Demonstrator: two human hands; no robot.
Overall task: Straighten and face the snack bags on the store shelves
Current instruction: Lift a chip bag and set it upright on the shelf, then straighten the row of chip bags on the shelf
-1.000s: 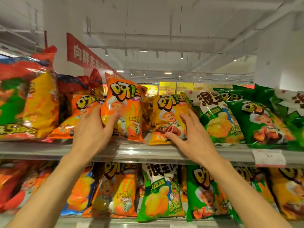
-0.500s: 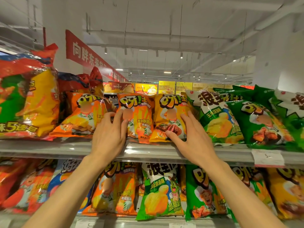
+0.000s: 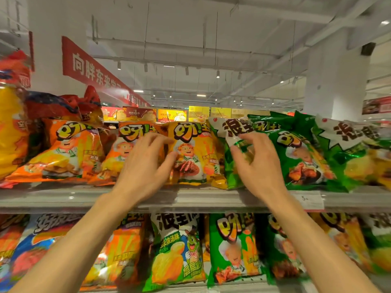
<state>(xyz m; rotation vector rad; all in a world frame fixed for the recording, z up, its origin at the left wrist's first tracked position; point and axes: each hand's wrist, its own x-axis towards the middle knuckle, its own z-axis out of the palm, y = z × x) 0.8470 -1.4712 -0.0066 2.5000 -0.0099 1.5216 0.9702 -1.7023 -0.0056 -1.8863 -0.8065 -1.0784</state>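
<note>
**Right hand working the green-and-white bag, left hand steadying the yellow one**

The upper shelf (image 3: 63, 199) is carrying a row of snack bags, most of them leaning back with their printed fronts showing. Both hands are reaching in at the middle of that row, side by side.

The right hand (image 3: 257, 166) is the nearer one to the green-and-white bag (image 3: 232, 132), and its fingers (image 3: 251, 138) are curling over the bag's front, the thumb pressing in from the left so the foil is creasing between them. The bag is lying directly under and ahead of those fingers, its long axis running up and down but tipping a little to the right at the top, where it is overlapping the dark green bag (image 3: 300, 157) just to the right of the fingers. Squaring it likely means turning the top back toward the left.

The left hand (image 3: 146, 166) is lying open and spread, fingers straight, its thumb touching the yellow bag (image 3: 196, 157), which is standing fairly upright just to the right of that hand. An orange bag (image 3: 122, 142) is sitting partly hidden beneath the left fingers.

The green-and-white bag is looking puffy and crinkled, white at the top with bold dark characters, green lower down, its face twisted rather than flat.
</note>
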